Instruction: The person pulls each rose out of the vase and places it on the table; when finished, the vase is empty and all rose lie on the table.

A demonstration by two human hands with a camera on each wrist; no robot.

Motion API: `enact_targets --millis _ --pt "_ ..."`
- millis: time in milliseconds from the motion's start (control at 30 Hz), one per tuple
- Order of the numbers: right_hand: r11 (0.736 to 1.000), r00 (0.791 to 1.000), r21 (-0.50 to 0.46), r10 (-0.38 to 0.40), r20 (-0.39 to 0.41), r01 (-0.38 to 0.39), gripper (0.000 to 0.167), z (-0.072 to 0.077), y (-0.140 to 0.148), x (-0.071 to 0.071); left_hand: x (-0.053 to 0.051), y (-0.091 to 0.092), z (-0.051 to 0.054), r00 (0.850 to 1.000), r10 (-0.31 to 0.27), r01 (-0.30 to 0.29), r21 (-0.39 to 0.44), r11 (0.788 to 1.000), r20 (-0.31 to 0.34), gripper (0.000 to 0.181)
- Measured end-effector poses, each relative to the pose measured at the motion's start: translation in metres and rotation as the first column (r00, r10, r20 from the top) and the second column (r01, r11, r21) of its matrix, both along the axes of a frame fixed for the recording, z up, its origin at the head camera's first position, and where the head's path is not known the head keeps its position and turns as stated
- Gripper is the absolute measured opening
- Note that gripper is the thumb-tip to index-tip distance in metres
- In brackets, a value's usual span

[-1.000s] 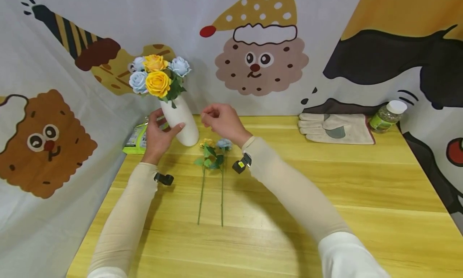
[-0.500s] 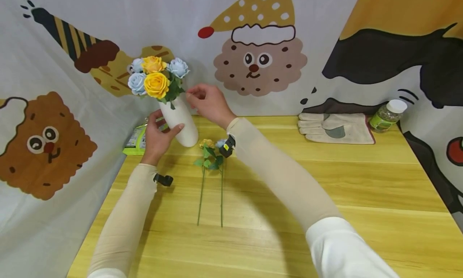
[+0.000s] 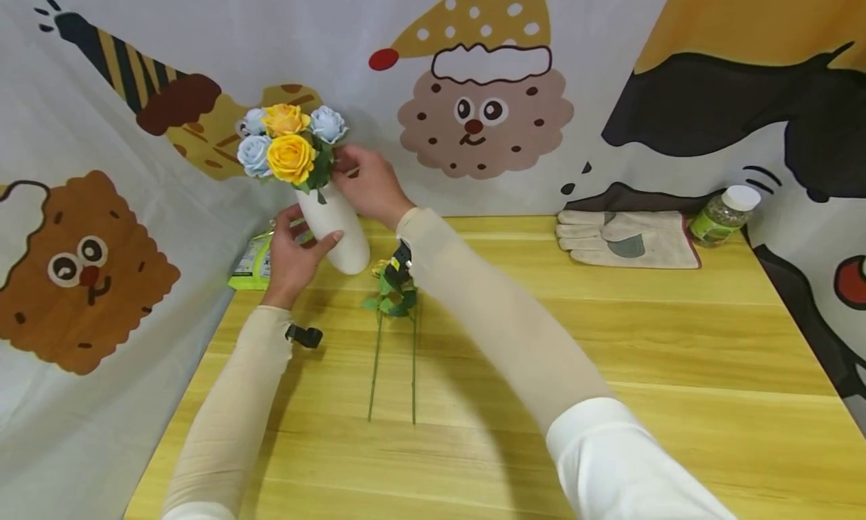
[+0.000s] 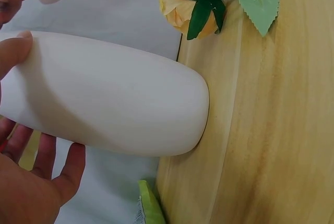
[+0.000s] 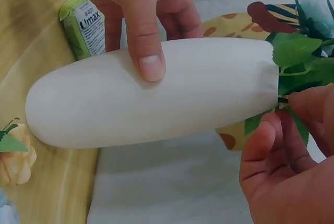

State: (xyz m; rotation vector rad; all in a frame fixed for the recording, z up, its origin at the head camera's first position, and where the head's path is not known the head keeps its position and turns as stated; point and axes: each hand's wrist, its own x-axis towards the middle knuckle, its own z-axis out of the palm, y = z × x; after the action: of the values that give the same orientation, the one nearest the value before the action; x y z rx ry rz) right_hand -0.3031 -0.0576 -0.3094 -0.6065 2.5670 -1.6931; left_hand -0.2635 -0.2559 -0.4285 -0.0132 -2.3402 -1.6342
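A tall white vase (image 3: 338, 231) stands at the back left of the table, holding blue and yellow artificial roses (image 3: 292, 158). My left hand (image 3: 295, 261) grips the vase's side, thumb in front and fingers behind. At the vase's mouth, my right hand (image 3: 370, 185) pinches a green stem (image 5: 283, 100) among the leaves, its thumb and fingertips close to the rim. Two loose roses lie in front of the vase: a yellow rose (image 3: 380, 267) shows, while the right wrist covers the blue bloom in the head view. Their green stems (image 3: 414, 370) point toward me.
A green packet (image 3: 252, 264) sits behind my left hand. At the back right lie a pale work glove (image 3: 629, 238) and a white-lidded jar (image 3: 724, 216). A cartoon-printed cloth (image 3: 473, 197) hangs along the table's (image 3: 609, 340) back edge.
My right hand has moved left to the vase's mouth and now pinches a stem there. The left hand keeps its hold on the vase.
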Motion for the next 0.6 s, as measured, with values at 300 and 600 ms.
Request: enact_targets --millis 300,600 --pt "0.999 0.999 0.014 -0.039 -0.010 0.039 0.014 -0.002 -0.002 -0.004 -0.001 0.000 -0.002 1.000 0.002 -0.002 0.000 1.000 0.007 0.084" --pt "0.984 0.997 -0.159 -0.082 -0.014 0.078 0.023 0.013 -0.001 0.002 -0.002 -0.001 -0.001 1.000 0.000 0.000 0.001 1.000 -0.003 0.084"
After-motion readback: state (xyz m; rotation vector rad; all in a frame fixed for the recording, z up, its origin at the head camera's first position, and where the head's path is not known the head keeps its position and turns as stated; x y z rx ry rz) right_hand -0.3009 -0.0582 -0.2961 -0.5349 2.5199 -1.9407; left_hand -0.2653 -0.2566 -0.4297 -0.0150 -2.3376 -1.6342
